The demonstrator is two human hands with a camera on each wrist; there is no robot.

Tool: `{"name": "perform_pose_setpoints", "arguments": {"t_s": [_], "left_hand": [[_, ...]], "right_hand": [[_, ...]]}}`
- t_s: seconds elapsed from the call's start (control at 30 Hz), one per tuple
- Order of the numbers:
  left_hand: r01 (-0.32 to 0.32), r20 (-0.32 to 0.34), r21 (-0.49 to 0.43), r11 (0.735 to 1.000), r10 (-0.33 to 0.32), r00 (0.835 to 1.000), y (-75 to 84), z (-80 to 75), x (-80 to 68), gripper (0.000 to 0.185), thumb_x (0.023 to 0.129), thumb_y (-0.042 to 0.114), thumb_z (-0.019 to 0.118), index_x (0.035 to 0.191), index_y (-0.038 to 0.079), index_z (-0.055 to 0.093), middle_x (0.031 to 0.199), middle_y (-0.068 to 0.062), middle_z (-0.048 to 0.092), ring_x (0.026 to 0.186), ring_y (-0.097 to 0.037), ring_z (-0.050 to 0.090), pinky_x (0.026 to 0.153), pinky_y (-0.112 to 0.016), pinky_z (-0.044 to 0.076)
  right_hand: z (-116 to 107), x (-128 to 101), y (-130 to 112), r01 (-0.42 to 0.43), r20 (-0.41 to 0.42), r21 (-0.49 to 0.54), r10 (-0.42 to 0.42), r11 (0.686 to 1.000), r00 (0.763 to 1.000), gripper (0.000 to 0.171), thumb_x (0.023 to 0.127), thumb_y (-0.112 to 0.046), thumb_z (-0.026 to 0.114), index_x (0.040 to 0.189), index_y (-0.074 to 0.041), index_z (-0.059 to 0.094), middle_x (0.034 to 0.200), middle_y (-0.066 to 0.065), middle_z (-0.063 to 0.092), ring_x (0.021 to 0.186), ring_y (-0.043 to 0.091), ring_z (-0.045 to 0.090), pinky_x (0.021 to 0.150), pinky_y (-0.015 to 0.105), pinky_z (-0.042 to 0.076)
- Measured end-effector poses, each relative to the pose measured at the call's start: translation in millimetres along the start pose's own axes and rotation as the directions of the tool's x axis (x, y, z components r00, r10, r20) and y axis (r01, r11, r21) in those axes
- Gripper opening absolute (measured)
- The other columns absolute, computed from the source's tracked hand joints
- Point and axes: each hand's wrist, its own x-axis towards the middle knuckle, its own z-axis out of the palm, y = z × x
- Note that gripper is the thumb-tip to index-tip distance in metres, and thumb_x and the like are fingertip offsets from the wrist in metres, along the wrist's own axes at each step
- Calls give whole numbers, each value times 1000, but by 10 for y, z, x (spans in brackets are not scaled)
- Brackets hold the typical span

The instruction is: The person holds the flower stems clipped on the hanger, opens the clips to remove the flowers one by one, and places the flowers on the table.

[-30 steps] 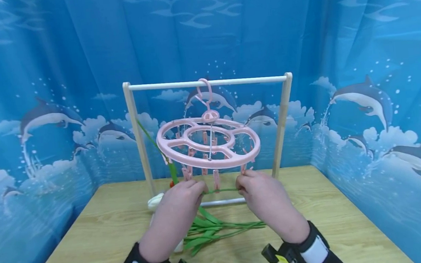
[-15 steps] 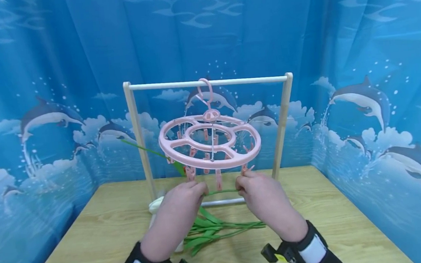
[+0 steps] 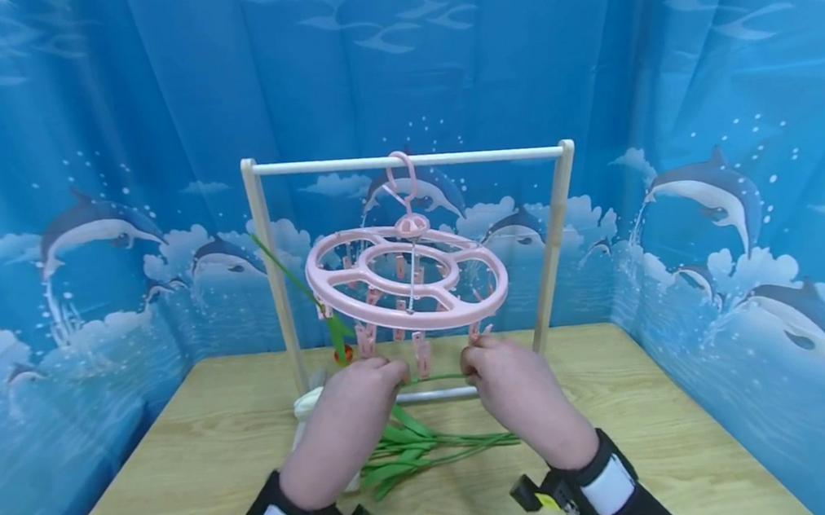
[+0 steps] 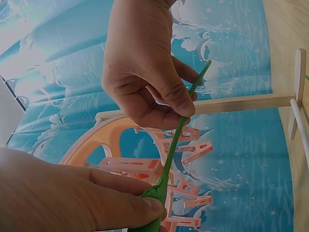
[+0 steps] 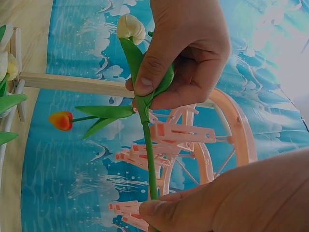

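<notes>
Pinching a white tulip's stem point(image 5: 150, 162) in left fingers point(image 5: 150, 77) and right fingers point(image 5: 159, 211), apt to snag clothespins point(image 5: 186, 132) through hasty lifting.

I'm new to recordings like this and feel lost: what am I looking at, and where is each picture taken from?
There is no machine here, just a person's bare hands. The wide picture is taken from the head, looking forward and down; the two close ones are taken from the wrists, so the same work appears turned sideways.

On the table stands a wooden rack. A pink hanger with clips hangs from it. A bunch of green stems lies in front.

The left hand pinches a flower stem near its leaves; the right hand pinches it farther along. An orange flower hangs head down by the clips.
</notes>
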Motion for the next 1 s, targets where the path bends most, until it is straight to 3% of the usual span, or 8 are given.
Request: {"name": "perform_pose_setpoints", "arguments": {"t_s": [0.2, 0.37, 0.6, 1.0], "left_hand": [[5, 23, 1, 1000, -5, 1000, 1, 12, 28, 19, 96, 12, 84, 109, 25, 82, 92, 5, 80, 78, -8, 71, 74, -25, 63], [-5, 31, 3, 1000, 5, 999, -16, 53, 41, 16, 97, 10, 82, 105, 24, 82, 90, 4, 79, 75, -8, 69, 70, -23, 60], [-24, 35, 14, 1000, 23, 999, -49, 117, 53, 15, 97, 10, 82, 104, 23, 82, 86, 5, 77, 71, -7, 63, 65, -21, 55], [-2, 83, 10, 1000, 1, 997, -60, 138, 76, 18, 96, 10, 82, 106, 25, 82, 92, 4, 80, 76, -10, 71, 70, -26, 62]], "right_hand": [[37, 33, 19, -14, 42, 9, 14, 1000, 999, 14, 97, -8, 81, 90, -20, 79, 112, 4, 84, 90, 20, 76, 65, 28, 58], [60, 38, 27, -19, 79, 2, 18, 1000, 997, 12, 97, -9, 81, 91, -20, 79, 101, 2, 82, 79, 15, 70, 62, 26, 56], [117, 44, 40, -2, 75, 2, 2, 1000, 997, 12, 95, -10, 83, 89, -20, 79, 88, -3, 79, 73, 11, 67, 65, 28, 59], [172, 58, 53, 13, 84, -7, -13, 1000, 996, 14, 93, -9, 85, 86, -19, 78, 84, -4, 78, 69, 10, 65, 63, 29, 57]]}}
